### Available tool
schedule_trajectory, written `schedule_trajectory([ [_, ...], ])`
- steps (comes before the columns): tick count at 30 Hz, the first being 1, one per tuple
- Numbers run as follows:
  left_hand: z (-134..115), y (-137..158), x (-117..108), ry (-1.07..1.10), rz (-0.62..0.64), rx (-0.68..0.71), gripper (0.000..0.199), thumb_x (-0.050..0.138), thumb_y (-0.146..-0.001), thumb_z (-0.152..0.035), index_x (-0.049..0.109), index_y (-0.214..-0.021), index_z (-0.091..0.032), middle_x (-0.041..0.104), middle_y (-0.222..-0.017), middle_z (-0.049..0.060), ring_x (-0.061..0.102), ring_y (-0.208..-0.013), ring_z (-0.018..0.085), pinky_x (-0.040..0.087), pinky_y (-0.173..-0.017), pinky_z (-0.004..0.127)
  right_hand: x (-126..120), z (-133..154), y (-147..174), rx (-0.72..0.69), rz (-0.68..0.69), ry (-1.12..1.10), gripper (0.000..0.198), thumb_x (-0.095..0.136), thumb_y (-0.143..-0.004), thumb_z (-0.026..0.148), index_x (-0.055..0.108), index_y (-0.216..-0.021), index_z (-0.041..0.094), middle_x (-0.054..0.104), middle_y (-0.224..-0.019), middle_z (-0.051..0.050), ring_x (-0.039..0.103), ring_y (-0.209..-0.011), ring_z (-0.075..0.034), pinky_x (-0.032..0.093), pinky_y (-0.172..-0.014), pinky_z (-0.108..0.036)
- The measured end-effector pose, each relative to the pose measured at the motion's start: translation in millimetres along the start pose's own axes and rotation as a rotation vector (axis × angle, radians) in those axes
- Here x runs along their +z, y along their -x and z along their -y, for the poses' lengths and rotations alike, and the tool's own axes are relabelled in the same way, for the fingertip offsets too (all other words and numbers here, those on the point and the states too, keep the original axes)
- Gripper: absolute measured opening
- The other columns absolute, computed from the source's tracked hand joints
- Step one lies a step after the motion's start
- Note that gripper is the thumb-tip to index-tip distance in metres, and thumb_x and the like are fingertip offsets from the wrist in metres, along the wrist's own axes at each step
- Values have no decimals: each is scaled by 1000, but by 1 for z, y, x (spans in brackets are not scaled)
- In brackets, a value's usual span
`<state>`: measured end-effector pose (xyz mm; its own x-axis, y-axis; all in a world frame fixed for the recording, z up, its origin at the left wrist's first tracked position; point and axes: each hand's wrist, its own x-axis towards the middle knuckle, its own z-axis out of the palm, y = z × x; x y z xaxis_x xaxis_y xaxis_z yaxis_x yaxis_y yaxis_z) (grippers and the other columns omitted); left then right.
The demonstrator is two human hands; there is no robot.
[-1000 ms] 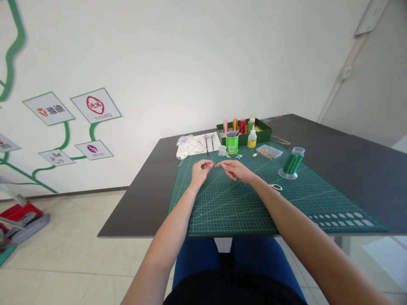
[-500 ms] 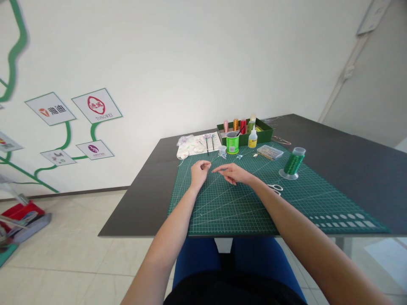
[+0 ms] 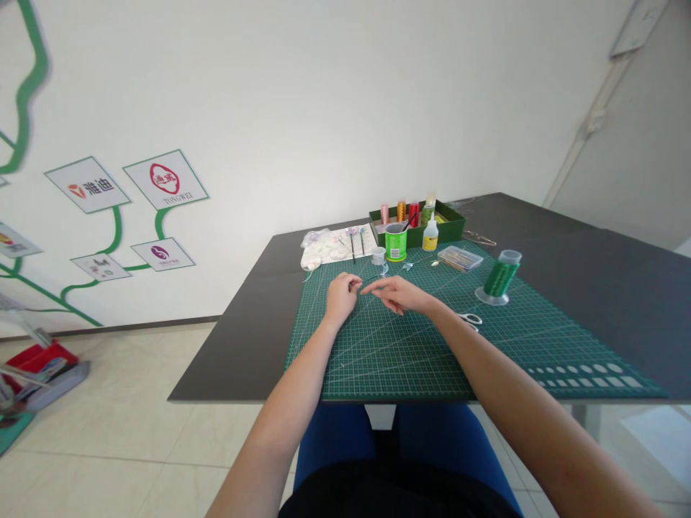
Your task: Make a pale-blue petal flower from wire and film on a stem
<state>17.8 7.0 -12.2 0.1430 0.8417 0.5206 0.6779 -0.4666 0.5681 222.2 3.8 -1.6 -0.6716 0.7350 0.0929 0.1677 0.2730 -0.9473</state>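
My left hand (image 3: pixel 342 296) is closed in a pinch above the cutting mat (image 3: pixel 389 360). A thin green stem (image 3: pixel 371 278) comes out of its fingertips, with a small pale blue flower (image 3: pixel 384 270) at the far end. Close by on the right is my right hand (image 3: pixel 398 293), its index finger reaching toward the left fingertips and the other fingers curled under. Whatever those curled fingers hold is too small to make out. White-handled scissors (image 3: pixel 471 319) lie partly hidden beneath my right forearm. A spool of green thread (image 3: pixel 499 277) stands upright farther right.
Behind the hands stand a green tin (image 3: pixel 396 244), a glue bottle (image 3: pixel 430 234) and a white spool (image 3: pixel 378 255). A dark green box (image 3: pixel 450 229) holds several thread spools. A clear case (image 3: pixel 461 258) lies at right, white sheet (image 3: pixel 324 252) with flower pieces at left.
The stem and its pale blue flower have turned and dipped slightly between my fingers. Both hands stay in nearly the same place.
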Motion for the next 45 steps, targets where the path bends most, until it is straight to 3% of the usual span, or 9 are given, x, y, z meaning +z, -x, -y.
schedule_trajectory([
  [12,-8,4,-4,-122,116,128,18,62,-90,-6,74,-92,-18,67,-87,3,61,-80,16,45,-72,27,-5,7,4,0,-82,-67,49,58,-91,40,67,-125,7,53,-39,8,38,-28,-8,27,-32,-19],
  [23,-10,5,-3,-100,159,182,14,62,-93,-11,74,-94,-19,69,-93,3,65,-86,17,49,-79,28,-12,11,9,-26,-209,-115,49,62,-88,44,68,-120,7,48,-39,9,34,-29,-7,25,-32,-20],
  [45,-15,6,-8,-133,228,297,21,55,-97,-13,74,-96,-21,69,-96,3,65,-92,16,48,-79,26,-25,13,18,41,-195,-126,52,62,-89,39,67,-128,5,38,-33,12,24,-27,-6,18,-33,-21],
])
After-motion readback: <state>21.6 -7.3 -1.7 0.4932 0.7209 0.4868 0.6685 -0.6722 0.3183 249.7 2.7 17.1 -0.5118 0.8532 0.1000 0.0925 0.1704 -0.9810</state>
